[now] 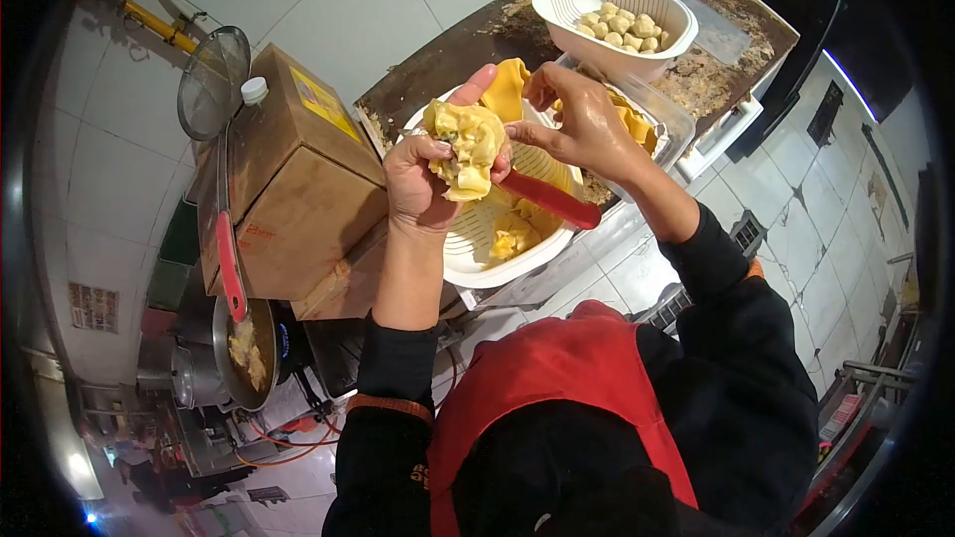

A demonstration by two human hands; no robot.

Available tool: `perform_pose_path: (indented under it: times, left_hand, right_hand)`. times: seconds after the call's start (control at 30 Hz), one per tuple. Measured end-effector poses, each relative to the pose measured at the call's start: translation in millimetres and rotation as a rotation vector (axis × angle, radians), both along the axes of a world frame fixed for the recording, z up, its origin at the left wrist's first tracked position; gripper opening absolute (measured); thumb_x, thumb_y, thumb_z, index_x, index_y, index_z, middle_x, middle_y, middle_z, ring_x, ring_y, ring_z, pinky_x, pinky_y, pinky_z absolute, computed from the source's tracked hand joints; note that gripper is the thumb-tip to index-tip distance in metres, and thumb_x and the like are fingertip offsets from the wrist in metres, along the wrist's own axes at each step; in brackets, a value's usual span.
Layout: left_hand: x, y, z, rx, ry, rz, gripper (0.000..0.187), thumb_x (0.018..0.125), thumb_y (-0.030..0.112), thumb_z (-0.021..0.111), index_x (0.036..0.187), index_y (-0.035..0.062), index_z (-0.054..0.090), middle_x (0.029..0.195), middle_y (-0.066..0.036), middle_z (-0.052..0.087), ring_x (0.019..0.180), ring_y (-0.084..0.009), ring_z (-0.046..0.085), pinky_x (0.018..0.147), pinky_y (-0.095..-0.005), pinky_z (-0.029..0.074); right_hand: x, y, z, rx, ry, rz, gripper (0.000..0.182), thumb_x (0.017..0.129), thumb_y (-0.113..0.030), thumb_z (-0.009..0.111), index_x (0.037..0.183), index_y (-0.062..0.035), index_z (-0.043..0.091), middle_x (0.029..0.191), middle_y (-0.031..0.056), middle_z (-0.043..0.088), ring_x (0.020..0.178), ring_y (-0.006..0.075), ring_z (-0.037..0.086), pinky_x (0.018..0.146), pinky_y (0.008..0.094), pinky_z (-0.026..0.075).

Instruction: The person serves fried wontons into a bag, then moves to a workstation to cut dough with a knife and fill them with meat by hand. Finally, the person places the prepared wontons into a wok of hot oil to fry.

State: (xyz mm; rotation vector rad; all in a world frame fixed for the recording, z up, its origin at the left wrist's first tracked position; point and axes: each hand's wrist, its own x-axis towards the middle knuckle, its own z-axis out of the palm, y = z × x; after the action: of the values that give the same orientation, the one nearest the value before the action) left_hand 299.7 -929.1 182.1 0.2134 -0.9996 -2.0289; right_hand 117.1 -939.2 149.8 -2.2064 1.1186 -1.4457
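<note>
My left hand [423,174] is wrapped round a yellow folded dumpling [468,147] with pleated edges, above a white slotted basket [472,249]. Just to the right, my right hand [577,119] pinches a yellow wrapper [506,88] between thumb and fingers. A tool with a red handle [552,201] slants across the basket below my hands; its other end is hidden. More yellow dumplings [514,237] lie in the basket. Further yellow wrappers [633,123] sit in a clear container [672,115], partly behind my right hand.
Another white basket [557,15] holds several pale balls [623,28] at the back of the worn table [477,48]. To the left are a cardboard box [298,209], a strainer [215,85] with a red grip and a pan [231,378] on a stove.
</note>
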Motion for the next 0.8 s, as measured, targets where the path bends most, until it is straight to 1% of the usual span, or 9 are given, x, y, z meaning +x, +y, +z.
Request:
perform_pose_path:
  times: [0.07, 0.13, 0.17, 0.27, 0.4, 0.47, 0.6, 0.67, 0.8]
  left_hand:
    - [2, 1, 1, -0.013, 0.018, -0.033, 0.084, 0.054, 0.018, 0.049, 0.132, -0.0051, 0.024, 0.077, -0.018, 0.054, 0.064, -0.0262, 0.054, 0.058, -0.0334, 0.046]
    - [4, 3, 2, -0.011, 0.015, -0.017, 0.084, 0.054, 0.018, 0.049, 0.132, -0.005, 0.024, 0.077, -0.018, 0.054, 0.064, -0.0262, 0.054, 0.058, -0.0332, 0.046]
    - [5, 3, 3, -0.009, 0.013, -0.002, 0.085, 0.055, 0.018, 0.049, 0.132, -0.0049, 0.024, 0.078, -0.018, 0.054, 0.064, -0.0263, 0.054, 0.059, -0.033, 0.046]
    - [10, 3, 1, -0.03, 0.002, 0.03, 0.084, 0.056, 0.017, 0.049, 0.132, -0.0047, 0.023, 0.078, -0.017, 0.054, 0.067, -0.0257, 0.055, 0.06, -0.0311, 0.047]
    - [14, 11, 0, -0.048, -0.213, 0.194, 0.081, 0.054, 0.017, 0.051, 0.128, -0.0071, 0.03, 0.077, -0.016, 0.052, 0.067, -0.0234, 0.054, 0.059, -0.0267, 0.047]
    - [17, 13, -4, -0.146, -0.552, 0.325, 0.069, 0.055, 0.01, 0.05, 0.121, -0.0083, 0.04, 0.094, -0.018, 0.054, 0.075, -0.0213, 0.057, 0.069, -0.0243, 0.048]
    - [23, 18, -7, -0.215, -0.59, 0.347, 0.059, 0.054, 0.006, 0.049, 0.112, -0.0086, 0.049, 0.11, -0.019, 0.05, 0.082, -0.0168, 0.057, 0.076, -0.0221, 0.045]
    - [16, 23, 1, -0.532, -0.542, 0.282, 0.053, 0.053, 0.001, 0.051, 0.106, -0.0029, 0.057, 0.107, -0.013, 0.05, 0.097, -0.0171, 0.052, 0.086, -0.0255, 0.04]
    - [4, 33, 7, -0.713, -0.754, 0.294, 0.053, 0.052, 0.004, 0.051, 0.105, 0.0016, 0.061, 0.114, -0.012, 0.045, 0.107, -0.0198, 0.046, 0.091, -0.0264, 0.035]
  right_hand:
    - [-1, -4, -6, 0.05, -0.061, 0.073, 0.033, 0.071, -0.022, 0.071, 0.086, 0.0016, 0.052, 0.075, 0.0105, 0.058, 0.068, 0.017, 0.057, 0.057, 0.0291, 0.044]
    - [-2, -7, -10, 0.462, -0.134, 0.395, 0.026, 0.077, -0.022, 0.066, 0.083, -0.0011, 0.052, 0.079, 0.0023, 0.057, 0.073, 0.0104, 0.055, 0.065, 0.0243, 0.045]
    - [-1, -6, -9, 0.46, -0.134, 0.397, 0.026, 0.077, -0.022, 0.066, 0.083, -0.0011, 0.052, 0.079, 0.0023, 0.057, 0.073, 0.0104, 0.055, 0.065, 0.0243, 0.045]
    - [-2, -2, -4, 0.662, -0.611, 0.653, 0.013, 0.083, -0.013, 0.058, 0.089, -0.0015, 0.056, 0.078, -0.0003, 0.057, 0.068, 0.0061, 0.054, 0.062, 0.0211, 0.047]
    - [-9, 0, 2, 0.736, -0.646, 0.649, 0.02, 0.084, -0.02, 0.057, 0.086, -0.0004, 0.057, 0.074, 0.0008, 0.057, 0.066, 0.0056, 0.054, 0.059, 0.0197, 0.046]
    - [-10, -1, 1, 0.745, -0.619, 0.641, 0.022, 0.085, -0.023, 0.056, 0.086, -0.0006, 0.057, 0.073, 0.0002, 0.056, 0.065, 0.0054, 0.051, 0.058, 0.0195, 0.044]
    - [-15, -2, 5, 0.754, -0.51, 0.613, 0.03, 0.085, -0.031, 0.055, 0.082, -0.0015, 0.059, 0.066, -0.001, 0.053, 0.059, 0.0043, 0.047, 0.052, 0.0179, 0.038]
    - [-12, 1, 8, 0.772, -0.504, 0.577, 0.032, 0.084, -0.033, 0.055, 0.081, -0.0019, 0.059, 0.063, -0.0013, 0.053, 0.056, 0.0042, 0.046, 0.05, 0.018, 0.037]
    - [-9, 0, 9, 0.871, -0.543, 0.527, 0.036, 0.084, -0.037, 0.054, 0.078, -0.0027, 0.059, 0.06, -0.001, 0.052, 0.051, 0.0046, 0.044, 0.048, 0.0188, 0.036]
